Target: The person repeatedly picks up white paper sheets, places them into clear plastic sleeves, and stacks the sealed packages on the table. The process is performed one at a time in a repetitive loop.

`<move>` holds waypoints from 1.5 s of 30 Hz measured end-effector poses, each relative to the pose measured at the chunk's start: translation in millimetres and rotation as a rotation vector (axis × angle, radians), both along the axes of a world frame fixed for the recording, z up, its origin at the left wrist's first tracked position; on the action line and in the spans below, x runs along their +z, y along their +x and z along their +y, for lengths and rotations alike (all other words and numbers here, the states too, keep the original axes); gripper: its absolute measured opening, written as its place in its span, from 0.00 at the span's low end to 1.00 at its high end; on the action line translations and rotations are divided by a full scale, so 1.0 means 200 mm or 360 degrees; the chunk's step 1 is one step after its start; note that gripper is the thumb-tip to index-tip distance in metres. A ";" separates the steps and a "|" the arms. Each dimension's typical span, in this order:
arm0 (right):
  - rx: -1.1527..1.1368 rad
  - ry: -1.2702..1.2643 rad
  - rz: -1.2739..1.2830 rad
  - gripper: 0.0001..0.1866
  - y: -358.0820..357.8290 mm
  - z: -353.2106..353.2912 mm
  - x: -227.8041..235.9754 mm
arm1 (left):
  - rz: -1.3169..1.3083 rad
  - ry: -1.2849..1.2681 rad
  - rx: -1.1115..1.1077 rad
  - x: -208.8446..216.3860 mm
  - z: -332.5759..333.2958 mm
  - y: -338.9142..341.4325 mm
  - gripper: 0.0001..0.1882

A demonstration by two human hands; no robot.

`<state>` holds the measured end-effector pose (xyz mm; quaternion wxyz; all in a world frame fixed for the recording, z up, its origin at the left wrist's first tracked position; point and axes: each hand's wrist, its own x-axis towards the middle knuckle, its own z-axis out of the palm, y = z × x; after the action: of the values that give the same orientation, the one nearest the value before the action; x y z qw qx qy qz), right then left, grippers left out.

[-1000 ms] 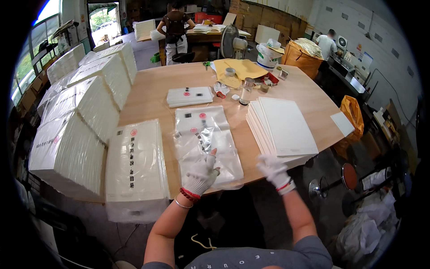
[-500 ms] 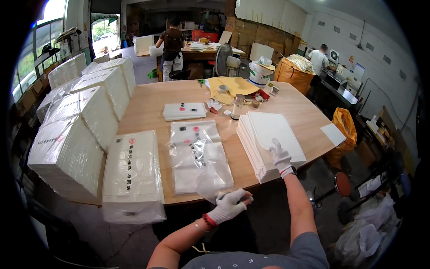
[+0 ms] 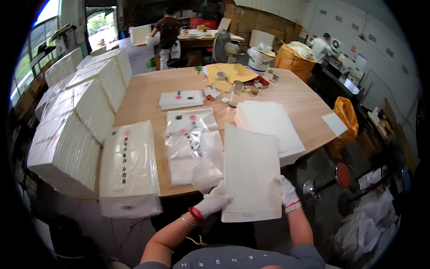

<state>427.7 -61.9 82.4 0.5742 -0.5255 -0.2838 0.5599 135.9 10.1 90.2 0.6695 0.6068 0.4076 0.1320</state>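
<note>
A sheaf of white paper (image 3: 251, 172) is held upright and slightly tilted in front of me, past the table's near edge. My left hand (image 3: 214, 201), in a white knit glove, grips its lower left edge with the thumb on the front. On the opposite edge my right hand (image 3: 289, 193), also gloved, is closed, its fingers partly behind the paper. The larger pile of white paper (image 3: 273, 127) lies behind the sheaf on the table. Left of the sheaf lies a clear printed plastic bag (image 3: 190, 143), its loose crumpled end close to my left hand.
Filled plastic packets (image 3: 130, 161) overhang the table's near left edge, beside tall wrapped paper stacks (image 3: 67, 143). Farther back are a smaller packet pile (image 3: 181, 99), a glass jar (image 3: 235, 93), tape and yellow paper (image 3: 233, 74). A round stool (image 3: 343, 175) stands right. Two people work beyond.
My right hand has taken a sheaf off the paper pile and brought it toward me. My left hand has moved from the bag's end onto the sheaf's left edge.
</note>
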 end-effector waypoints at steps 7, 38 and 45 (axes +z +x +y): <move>-0.0205 0.0494 -0.0644 0.19 -0.58 -0.03 -0.30 | 0.0323 0.1785 0.0005 -0.15 -0.29 0.16 0.47; 0.0503 -0.0536 -0.2436 0.32 -0.59 0.76 -0.52 | -0.0456 0.0493 0.1337 -0.88 0.53 -0.51 0.21; 0.0905 -0.0381 -0.2178 0.46 -0.58 0.40 -0.38 | -0.0013 0.1326 0.1514 -0.75 0.19 -0.52 0.11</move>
<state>311.5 17.4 6.1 0.0417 -0.7217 -0.6394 0.2620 32.5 48.0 -59.9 0.2467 0.5685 0.5447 0.5650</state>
